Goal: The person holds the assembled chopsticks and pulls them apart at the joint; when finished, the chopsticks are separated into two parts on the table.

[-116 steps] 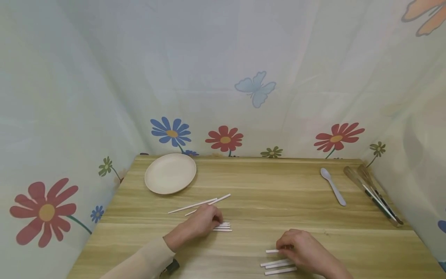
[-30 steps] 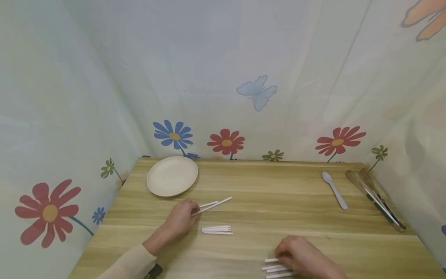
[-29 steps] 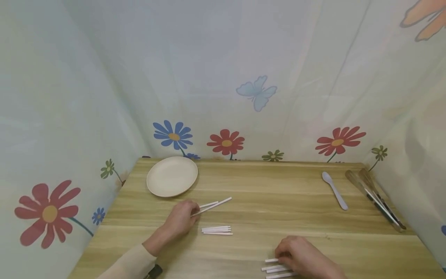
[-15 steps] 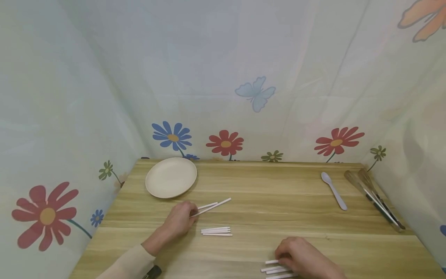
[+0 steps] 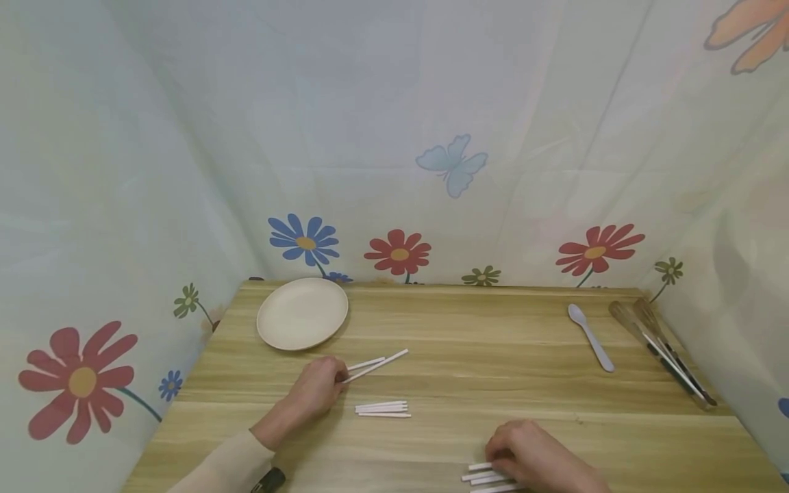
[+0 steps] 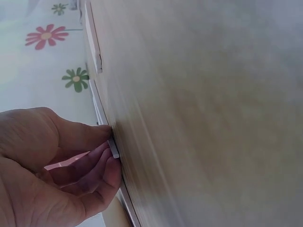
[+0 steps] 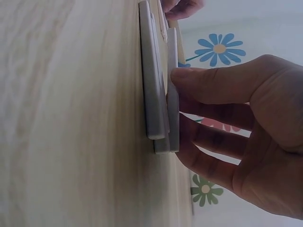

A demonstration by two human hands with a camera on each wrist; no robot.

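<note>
My left hand [image 5: 314,390] pinches the near end of a long white stick [image 6: 113,147] between thumb and fingertips, low over the wooden table. A second long white stick [image 5: 366,364] lies against it, partly hidden by the hand. Several short white sticks [image 5: 382,409] lie side by side, to the right of and nearer than that hand. At the front, my right hand [image 5: 536,455] holds a short white stick [image 7: 173,109] by thumb and fingertips. Beside it lie more short white sticks [image 7: 152,80], roughly parallel, their right ends covered by the hand in the head view.
A round cream plate [image 5: 302,313] sits at the back left of the table [image 5: 456,322]. Towards the back right lie a pale spoon [image 5: 590,337] and several long dark-handled utensils with brownish ends [image 5: 668,359]. Flower-printed curtains [image 5: 382,123] enclose the table's back and sides.
Since the earliest frame my left hand has left the short sticks and moved back and left to the long ones. The right hand stays at its sticks. Little differs over the last second.
</note>
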